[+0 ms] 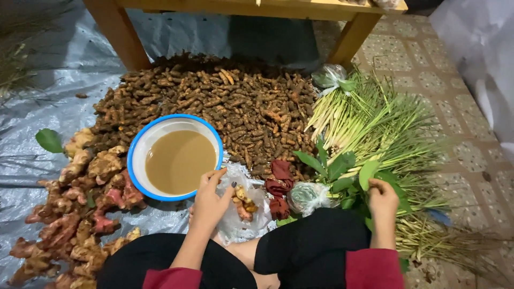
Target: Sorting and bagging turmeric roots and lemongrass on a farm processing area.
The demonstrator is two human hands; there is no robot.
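Grey plastic sheeting (48, 101) spread on the floor beneath a wooden table (123, 37); heaped across it, a broad mound of small brown turmeric roots (225, 101); knobbly pink-tinged ginger rhizomes (75, 214) piled along the left edge. Beside them, a blue-rimmed white basin (140, 144) filled with murky brown water, no roots showing in it. Left hand (208, 200) at the basin's near rim, fingers bent and touching the edge, grasping nothing that can be made out; just beside it, a clear plastic bag (235, 225) holding a few root pieces (243, 203). Right hand (383, 198) closed around green leaves (342, 168) at the foot of the lemongrass bundle (369, 123). Judged by the size of the mound against the few pieces bagged: barely begun, nearly everything left to handle.
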